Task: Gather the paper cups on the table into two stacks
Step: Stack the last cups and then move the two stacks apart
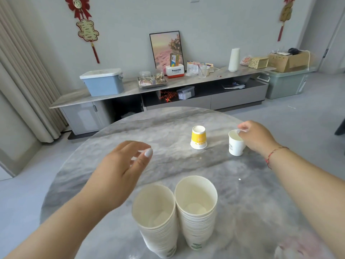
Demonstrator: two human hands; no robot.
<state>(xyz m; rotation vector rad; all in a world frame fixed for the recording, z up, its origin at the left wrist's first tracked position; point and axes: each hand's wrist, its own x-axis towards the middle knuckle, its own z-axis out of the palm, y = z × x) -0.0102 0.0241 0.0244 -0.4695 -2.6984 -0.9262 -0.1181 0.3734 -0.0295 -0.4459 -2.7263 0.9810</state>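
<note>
Paper cups are nearly gathered: the white cup (236, 143) at right of frame, pinched at its rim by the right hand (256, 136), should be lifted straight and nested into the nearer stack (197, 212) while the left hand (119, 172) hovers relaxed, empty.

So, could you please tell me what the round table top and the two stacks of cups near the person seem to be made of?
Table top: looks like polished marble or a marble-look slab, grey and veined with a soft sheen; which one, I cannot tell.
Left stack and right stack: thin matte white paper, judging by the rolled rims and tight nesting.
</note>
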